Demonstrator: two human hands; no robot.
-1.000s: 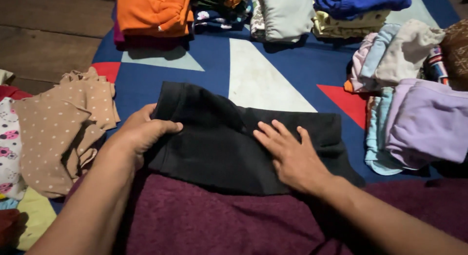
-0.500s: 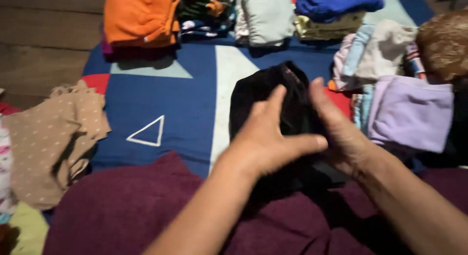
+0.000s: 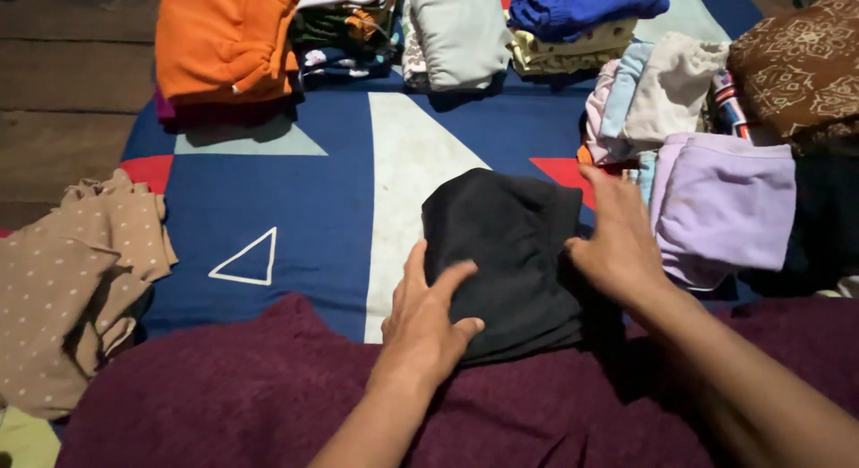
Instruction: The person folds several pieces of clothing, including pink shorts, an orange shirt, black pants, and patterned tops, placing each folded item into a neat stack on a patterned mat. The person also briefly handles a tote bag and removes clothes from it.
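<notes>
Both hands flat on folded black garment (image 3: 506,253).
Left hand (image 3: 428,320) spread open, pressing its near-left edge; right hand (image 3: 616,240) open, fingers together, against its right side. Garment lies on blue mat (image 3: 304,191), partly over maroon cloth (image 3: 233,396), lilac garment (image 3: 729,204) just right.

black garment (image 3: 506,244), blue patterned mat (image 3: 295,191)

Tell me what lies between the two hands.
In the head view, only the folded black garment lies between the left hand and the right hand; both hands rest on its edges.
</notes>
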